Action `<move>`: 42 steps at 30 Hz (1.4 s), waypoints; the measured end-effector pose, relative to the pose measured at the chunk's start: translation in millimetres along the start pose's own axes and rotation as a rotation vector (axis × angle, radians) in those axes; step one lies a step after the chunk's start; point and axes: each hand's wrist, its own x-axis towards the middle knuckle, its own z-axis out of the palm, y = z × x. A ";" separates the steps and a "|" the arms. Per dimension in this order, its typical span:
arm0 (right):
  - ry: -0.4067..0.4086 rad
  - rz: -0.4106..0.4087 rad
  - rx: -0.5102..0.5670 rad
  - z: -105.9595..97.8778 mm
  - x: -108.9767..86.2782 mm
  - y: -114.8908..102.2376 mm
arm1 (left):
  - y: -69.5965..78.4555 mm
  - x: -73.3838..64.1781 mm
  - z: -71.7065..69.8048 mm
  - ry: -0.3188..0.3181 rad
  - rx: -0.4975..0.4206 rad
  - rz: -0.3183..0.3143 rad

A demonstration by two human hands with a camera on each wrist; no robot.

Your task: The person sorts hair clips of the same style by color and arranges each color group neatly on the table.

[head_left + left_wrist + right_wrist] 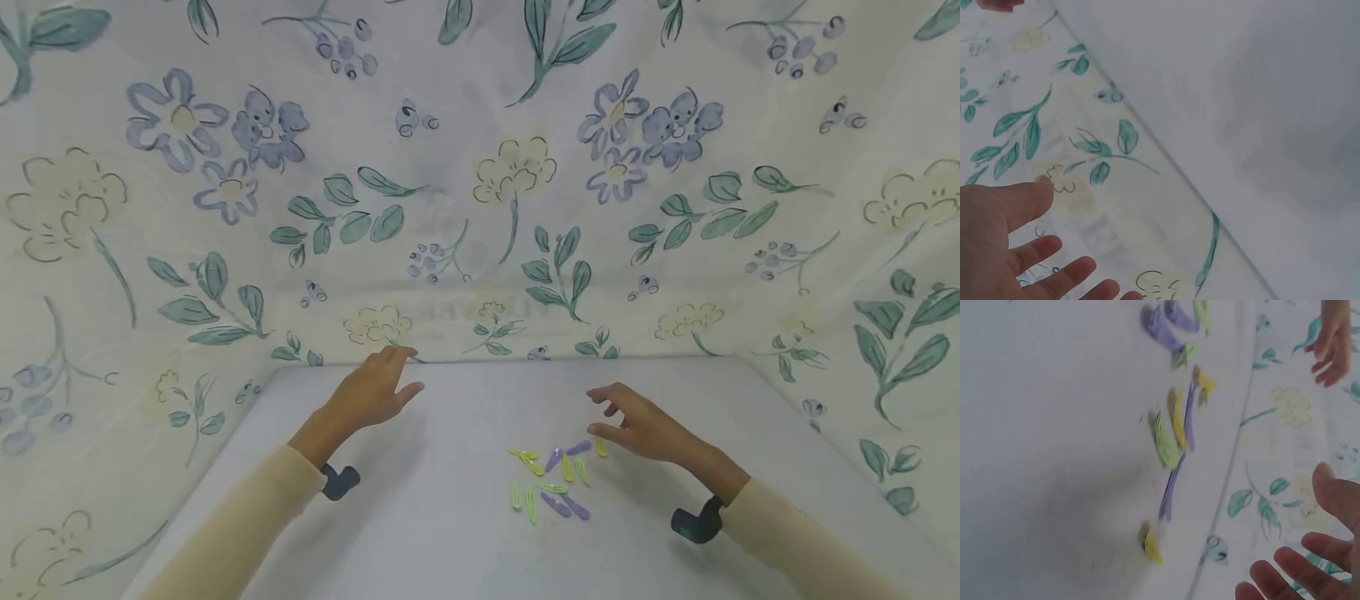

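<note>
white tabletop [450, 467] wide around hair clips [567, 468]; left grip [371, 388] released, seen against far edge [510, 361]; right grip [637, 425] released near clips.

A smooth, glossy finish is shown by the purple teardrop-shaped hair clips [576, 506]; whether they are made of plastic or coated metal cannot be told. A similarly smooth coating is seen on the slim yellow clips [567, 467] and light-green clips [531, 505]. The flat white tabletop [465, 417] is finished smooth and mostly matt. Faint sheen and soft creases are carried by the flower-printed white sheeting [450, 200]. Matt cloth is seen in the cream long sleeves [255, 508].
</note>
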 end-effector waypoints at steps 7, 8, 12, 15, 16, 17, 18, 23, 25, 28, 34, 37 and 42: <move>-0.005 -0.064 0.057 11.8 -4.5 -12.5 | 17.0 1.6 5.7 -0.050 -0.128 0.011; -0.001 -0.079 0.056 13.1 -5.2 -13.6 | 19.9 2.0 7.2 -0.055 -0.140 0.010; 0.007 -0.078 0.068 16.9 -7.7 -15.5 | 30.6 1.1 16.4 -0.080 -0.150 0.025; 0.009 -0.051 0.071 17.4 -9.3 -12.6 | 39.1 0.5 24.4 -0.072 -0.147 0.040; 0.010 -0.046 0.068 17.7 -9.9 -10.8 | 42.0 0.4 27.2 -0.059 -0.145 0.048; 0.011 -0.041 0.067 18.1 -10.5 -8.8 | 44.9 0.4 30.0 -0.041 -0.147 0.053; 0.012 -0.037 0.063 18.5 -11.2 -6.6 | 48.2 0.4 32.4 -0.022 -0.154 0.055; 0.020 -0.016 0.054 22.0 -13.7 6.6 | 64.8 0.8 44.1 0.003 -0.188 0.098; 0.021 -0.004 0.057 23.5 -14.6 11.4 | 71.0 0.9 49.9 -0.037 -0.182 0.115; 0.015 0.016 0.057 25.5 -16.0 17.1 | 79.9 1.2 59.9 -0.095 -0.158 0.129; -0.006 0.097 0.078 28.5 -16.8 23.5 | 98.2 4.3 75.2 -0.112 -0.111 0.126; -0.009 0.140 0.067 30.1 -16.4 27.0 | 106.4 6.3 81.2 -0.120 -0.107 0.134; -0.011 0.162 0.058 33.5 -15.6 34.7 | 115.0 7.8 92.3 -0.135 -0.117 0.140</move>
